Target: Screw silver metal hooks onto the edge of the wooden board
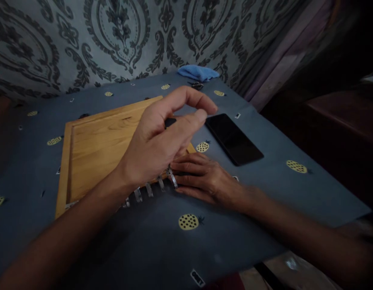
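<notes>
My left hand (162, 139) is raised over the right part of a wooden board (98, 157) with a grooved border. Its index finger and thumb curve toward each other with a gap between their tips, and the other fingers are mostly hidden. Through that curve shows a small black thing (170, 122); whether the hand touches it I cannot tell. Along the board's near edge runs a row of several shiny silver ring-like bands (149, 189). My right hand (204, 177) rests low beside the rightmost band, fingers stretched out and its fingertips at that band.
A black smartphone (233, 139) lies right of the board. At the table's back corner is a blue cloth (198, 73), with a small dark item (196, 85) before it. A pineapple-print cloth (138, 249) covers the table, and a patterned curtain (120, 36) hangs behind.
</notes>
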A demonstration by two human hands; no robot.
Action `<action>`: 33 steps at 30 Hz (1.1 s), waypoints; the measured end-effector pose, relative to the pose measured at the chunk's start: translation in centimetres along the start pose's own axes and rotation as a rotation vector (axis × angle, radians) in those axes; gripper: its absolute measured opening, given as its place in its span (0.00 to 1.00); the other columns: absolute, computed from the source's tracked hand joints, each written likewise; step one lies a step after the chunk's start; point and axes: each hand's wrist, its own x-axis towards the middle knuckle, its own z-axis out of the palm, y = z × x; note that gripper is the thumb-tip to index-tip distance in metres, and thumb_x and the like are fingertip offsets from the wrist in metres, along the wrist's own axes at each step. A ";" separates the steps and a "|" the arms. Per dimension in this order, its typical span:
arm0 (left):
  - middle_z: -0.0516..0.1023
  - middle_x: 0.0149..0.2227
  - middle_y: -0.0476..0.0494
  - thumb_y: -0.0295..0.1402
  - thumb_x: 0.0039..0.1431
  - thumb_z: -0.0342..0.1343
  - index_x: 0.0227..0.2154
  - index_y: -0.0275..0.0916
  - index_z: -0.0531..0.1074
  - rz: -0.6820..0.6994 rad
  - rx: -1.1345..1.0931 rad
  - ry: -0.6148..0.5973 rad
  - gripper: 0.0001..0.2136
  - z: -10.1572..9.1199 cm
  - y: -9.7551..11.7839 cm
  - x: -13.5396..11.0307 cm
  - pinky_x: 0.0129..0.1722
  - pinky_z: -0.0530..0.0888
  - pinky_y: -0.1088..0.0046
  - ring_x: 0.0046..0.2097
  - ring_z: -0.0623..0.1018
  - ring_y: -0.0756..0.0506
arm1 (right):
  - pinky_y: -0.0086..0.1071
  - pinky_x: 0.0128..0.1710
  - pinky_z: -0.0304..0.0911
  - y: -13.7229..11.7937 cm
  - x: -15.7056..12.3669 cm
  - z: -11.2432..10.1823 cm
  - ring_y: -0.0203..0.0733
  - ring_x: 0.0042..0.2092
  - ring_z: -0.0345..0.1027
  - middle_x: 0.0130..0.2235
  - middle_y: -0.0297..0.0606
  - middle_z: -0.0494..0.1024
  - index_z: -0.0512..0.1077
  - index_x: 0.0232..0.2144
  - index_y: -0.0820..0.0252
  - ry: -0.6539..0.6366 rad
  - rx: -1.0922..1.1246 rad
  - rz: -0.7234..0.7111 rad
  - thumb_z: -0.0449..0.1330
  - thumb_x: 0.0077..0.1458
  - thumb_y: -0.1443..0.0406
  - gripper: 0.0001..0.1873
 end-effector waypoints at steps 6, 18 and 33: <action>0.54 0.15 0.57 0.26 0.62 0.54 0.30 0.41 0.71 0.042 0.096 0.232 0.06 -0.4 1.1 -0.5 0.16 0.51 0.72 0.17 0.50 0.53 | 0.46 0.50 0.72 -0.2 0.1 -0.2 0.49 0.52 0.74 0.49 0.44 0.82 0.78 0.43 0.61 -0.025 0.019 0.018 0.58 0.67 0.62 0.11; 0.52 0.16 0.58 0.29 0.62 0.58 0.32 0.42 0.74 0.058 0.117 0.451 0.03 -1.2 -0.3 -3.2 0.18 0.53 0.72 0.18 0.50 0.53 | 0.46 0.50 0.72 -0.1 -0.1 -0.2 0.49 0.52 0.74 0.50 0.44 0.82 0.78 0.46 0.61 -0.022 0.028 0.030 0.59 0.66 0.62 0.12; 0.58 0.17 0.55 0.38 0.64 0.60 0.34 0.44 0.73 0.008 0.262 0.597 0.05 0.1 -0.1 -4.6 0.21 0.57 0.68 0.19 0.59 0.51 | 0.46 0.50 0.71 0.1 0.0 -0.2 0.49 0.53 0.74 0.50 0.45 0.82 0.78 0.44 0.61 -0.021 0.003 -0.003 0.58 0.67 0.61 0.12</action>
